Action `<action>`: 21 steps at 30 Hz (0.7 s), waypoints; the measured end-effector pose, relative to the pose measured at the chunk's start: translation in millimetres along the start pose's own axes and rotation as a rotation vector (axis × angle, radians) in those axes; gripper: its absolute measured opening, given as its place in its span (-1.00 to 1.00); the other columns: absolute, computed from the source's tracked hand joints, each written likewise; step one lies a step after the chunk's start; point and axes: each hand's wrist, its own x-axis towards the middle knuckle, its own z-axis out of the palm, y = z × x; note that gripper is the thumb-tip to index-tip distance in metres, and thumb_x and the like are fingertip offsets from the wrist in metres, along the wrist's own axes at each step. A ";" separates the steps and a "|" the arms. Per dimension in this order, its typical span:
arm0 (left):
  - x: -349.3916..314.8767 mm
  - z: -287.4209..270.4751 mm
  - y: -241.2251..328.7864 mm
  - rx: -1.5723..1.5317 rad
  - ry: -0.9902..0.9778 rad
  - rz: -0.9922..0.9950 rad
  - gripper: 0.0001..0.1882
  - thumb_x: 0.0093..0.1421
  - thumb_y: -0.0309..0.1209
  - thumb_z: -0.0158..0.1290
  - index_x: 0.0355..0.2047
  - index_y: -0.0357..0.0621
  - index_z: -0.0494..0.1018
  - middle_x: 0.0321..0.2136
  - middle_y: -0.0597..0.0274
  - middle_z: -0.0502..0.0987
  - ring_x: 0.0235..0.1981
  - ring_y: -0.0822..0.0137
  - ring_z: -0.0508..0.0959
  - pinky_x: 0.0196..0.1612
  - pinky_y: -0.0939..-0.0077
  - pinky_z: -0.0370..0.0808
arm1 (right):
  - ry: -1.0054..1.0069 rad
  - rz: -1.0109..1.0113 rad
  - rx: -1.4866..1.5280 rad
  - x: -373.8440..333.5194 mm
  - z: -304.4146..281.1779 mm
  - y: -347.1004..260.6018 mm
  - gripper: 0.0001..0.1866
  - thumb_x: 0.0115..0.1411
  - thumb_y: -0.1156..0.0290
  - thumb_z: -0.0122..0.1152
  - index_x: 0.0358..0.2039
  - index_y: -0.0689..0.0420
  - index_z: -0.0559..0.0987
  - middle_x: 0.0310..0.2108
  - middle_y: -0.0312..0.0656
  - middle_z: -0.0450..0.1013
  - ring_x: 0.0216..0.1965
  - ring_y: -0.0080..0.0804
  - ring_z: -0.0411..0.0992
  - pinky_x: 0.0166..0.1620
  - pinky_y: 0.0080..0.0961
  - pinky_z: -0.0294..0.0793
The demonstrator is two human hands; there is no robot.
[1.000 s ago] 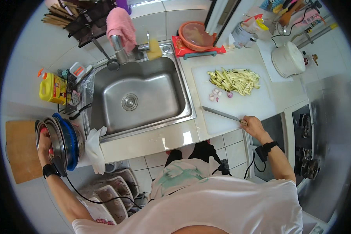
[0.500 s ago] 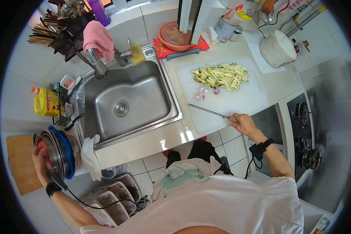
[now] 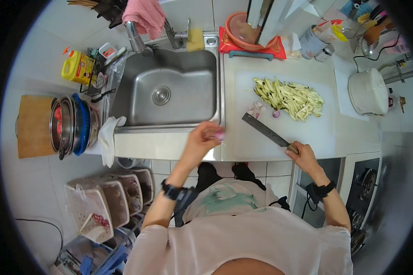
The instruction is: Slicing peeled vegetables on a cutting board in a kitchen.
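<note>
My left hand [image 3: 201, 141] is above the counter's front edge, between sink and board, its fingers closed on a small pink-purple shallot [image 3: 220, 135]. My right hand [image 3: 304, 156] grips the handle of a kitchen knife [image 3: 267, 129], its broad blade pointing to the far left over the white cutting board [image 3: 248, 145]. A pile of pale green eggplant strips with dark skin edges [image 3: 293, 98] lies on the board's far part. Just left of the pile are several pale cloves [image 3: 257, 108], and beside them sits a purple shallot [image 3: 276, 113].
The steel sink [image 3: 183, 89] is left of the board. Stacked bowls [image 3: 80, 123], with red items in the nearest one, stand at far left beside a wooden board [image 3: 34, 126]. An orange basin [image 3: 236, 32] sits behind the board; a white pot [image 3: 367, 91] is at right.
My left hand has come from the stacked bowls to the counter, now with a shallot. The knife has turned so its blade's broad side shows. The view has shifted left.
</note>
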 end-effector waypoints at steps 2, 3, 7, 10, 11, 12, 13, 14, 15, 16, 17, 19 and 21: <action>16.4 31.4 -40.3 0.051 0.036 0.014 -0.68 0.11 -0.72 0.05 -0.11 -0.25 0.40 -0.11 0.18 0.52 -0.14 0.39 0.55 -0.10 0.53 0.52 | -0.025 -0.036 0.020 -0.2 -9.7 9.6 -0.67 0.16 0.17 0.22 -0.32 0.20 0.46 -0.51 0.08 0.49 -0.42 0.13 0.47 -0.35 -0.11 0.44; 21.9 43.1 -56.1 0.101 0.057 0.042 -0.70 0.10 -0.73 0.05 -0.14 -0.26 0.41 -0.11 0.17 0.52 -0.13 0.39 0.54 -0.10 0.55 0.51 | -0.038 -0.030 0.023 0.3 -13.4 14.2 -0.67 0.16 0.17 0.22 -0.32 0.20 0.46 -0.51 0.08 0.49 -0.42 0.13 0.47 -0.35 -0.11 0.44; 40.3 77.7 -90.3 0.566 0.231 0.325 -0.71 0.04 -0.72 0.06 -0.19 -0.29 0.42 -0.16 0.07 0.50 -0.16 0.26 0.54 -0.11 0.52 0.49 | -0.064 -0.113 0.012 1.9 -22.0 36.7 -0.69 0.20 0.18 0.17 -0.27 0.19 0.41 -0.50 0.08 0.50 -0.40 0.15 0.47 -0.34 -0.07 0.43; 42.9 100.7 -100.0 0.761 0.356 0.443 -0.71 0.04 -0.70 0.04 -0.18 -0.28 0.43 -0.19 0.04 0.47 -0.17 0.16 0.53 -0.10 0.48 0.48 | -0.086 -0.134 0.002 2.5 -29.0 38.2 -0.70 0.22 0.19 0.15 -0.28 0.18 0.39 -0.49 0.07 0.50 -0.40 0.15 0.47 -0.34 -0.05 0.43; 42.3 103.3 -101.9 0.767 0.355 0.441 -0.71 0.04 -0.70 0.04 -0.18 -0.28 0.43 -0.19 0.04 0.47 -0.17 0.16 0.53 -0.10 0.48 0.48 | -0.101 -0.141 -0.013 2.7 -30.1 36.3 -0.70 0.22 0.19 0.14 -0.28 0.18 0.39 -0.48 0.06 0.50 -0.40 0.14 0.47 -0.34 -0.05 0.43; 41.6 104.9 -104.0 0.765 0.381 0.448 -0.73 0.06 -0.69 0.04 -0.19 -0.27 0.43 -0.20 0.03 0.45 -0.17 0.14 0.51 -0.12 0.46 0.47 | -0.101 -0.143 -0.008 2.7 -27.6 35.7 -0.70 0.22 0.19 0.14 -0.28 0.18 0.39 -0.48 0.06 0.50 -0.40 0.14 0.47 -0.34 -0.05 0.43; 41.9 106.5 -105.9 0.761 0.408 0.457 -0.74 0.07 -0.67 0.04 -0.19 -0.27 0.44 -0.20 0.03 0.43 -0.18 0.12 0.50 -0.13 0.45 0.47 | -0.075 -0.179 -0.016 1.9 -25.7 34.8 -0.70 0.23 0.19 0.13 -0.28 0.18 0.38 -0.48 0.05 0.51 -0.40 0.13 0.47 -0.34 -0.05 0.43; 43.1 107.1 -107.4 0.765 0.408 0.458 -0.74 0.07 -0.67 0.04 -0.19 -0.27 0.44 -0.20 0.03 0.43 -0.18 0.12 0.50 -0.13 0.45 0.47 | -0.048 -0.216 -0.025 1.9 -24.1 33.6 -0.70 0.23 0.18 0.13 -0.27 0.17 0.38 -0.47 0.04 0.51 -0.40 0.13 0.48 -0.34 -0.05 0.43; 44.7 107.0 -109.0 0.750 0.420 0.464 -0.75 0.07 -0.67 0.04 -0.20 -0.27 0.43 -0.20 0.03 0.42 -0.19 0.12 0.49 -0.14 0.43 0.47 | -0.047 -0.218 -0.022 2.7 -23.6 31.8 -0.70 0.23 0.18 0.13 -0.27 0.17 0.38 -0.47 0.04 0.51 -0.40 0.13 0.48 -0.34 -0.05 0.43; 45.3 106.9 -111.4 0.733 0.431 0.469 -0.75 0.08 -0.66 0.04 -0.20 -0.28 0.43 -0.19 0.02 0.41 -0.21 0.12 0.48 -0.15 0.41 0.46 | -0.056 -0.231 -0.011 2.3 -23.9 29.7 -0.69 0.23 0.17 0.13 -0.27 0.16 0.37 -0.48 0.03 0.51 -0.41 0.12 0.48 -0.35 -0.05 0.43; 45.7 106.0 -115.3 0.735 0.430 0.469 -0.75 0.08 -0.66 0.04 -0.20 -0.28 0.43 -0.19 0.02 0.41 -0.21 0.12 0.48 -0.15 0.41 0.46 | -0.065 -0.243 0.000 2.0 -24.2 27.3 -0.69 0.23 0.17 0.13 -0.27 0.16 0.36 -0.48 0.01 0.51 -0.41 0.11 0.48 -0.35 -0.05 0.43; 46.8 105.0 -122.1 0.762 0.465 0.499 -0.77 0.09 -0.65 0.05 -0.21 -0.28 0.43 -0.18 0.00 0.40 -0.22 0.11 0.47 -0.18 0.40 0.46 | -0.076 -0.246 -0.021 0.4 -24.1 22.2 -0.69 0.23 0.17 0.12 -0.28 0.16 0.35 -0.50 0.01 0.50 -0.42 0.11 0.47 -0.36 -0.05 0.42; 47.3 107.6 -125.0 0.775 0.486 0.517 -0.78 0.09 -0.64 0.04 -0.21 -0.28 0.42 -0.18 0.00 0.40 -0.21 0.11 0.47 -0.17 0.39 0.46 | -0.086 -0.246 -0.044 0.2 -23.1 21.3 -0.69 0.24 0.16 0.12 -0.29 0.17 0.35 -0.52 0.00 0.49 -0.43 0.10 0.47 -0.37 -0.05 0.42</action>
